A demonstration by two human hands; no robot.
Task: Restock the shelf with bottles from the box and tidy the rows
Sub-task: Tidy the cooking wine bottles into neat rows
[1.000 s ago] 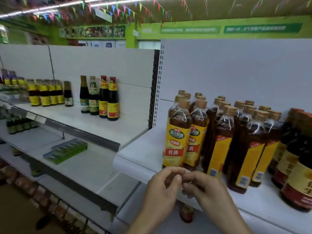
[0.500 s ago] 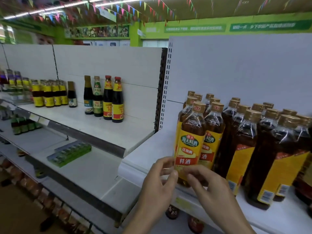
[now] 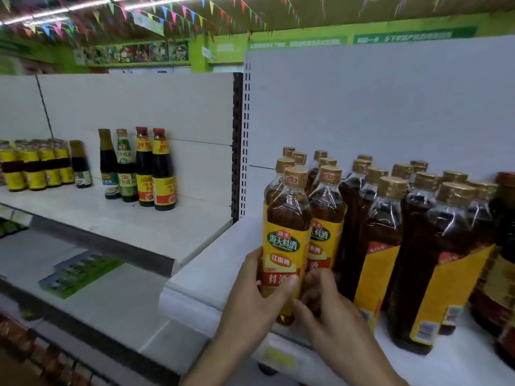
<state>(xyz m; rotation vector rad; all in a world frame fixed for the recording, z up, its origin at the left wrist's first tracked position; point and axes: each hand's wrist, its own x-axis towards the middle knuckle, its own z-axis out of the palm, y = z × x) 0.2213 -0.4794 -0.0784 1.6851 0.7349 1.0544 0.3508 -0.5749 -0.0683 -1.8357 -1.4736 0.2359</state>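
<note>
Bright overhead strip lights (image 3: 83, 12), slight motion blur, wide-angle warp at edges, glare on bottle necks (image 3: 295, 201).

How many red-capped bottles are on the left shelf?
2. They stand side by side at the right end of the row: the inner red-capped bottle beside a green-labelled bottle, the outer red-capped bottle last. None looks hidden.
</note>
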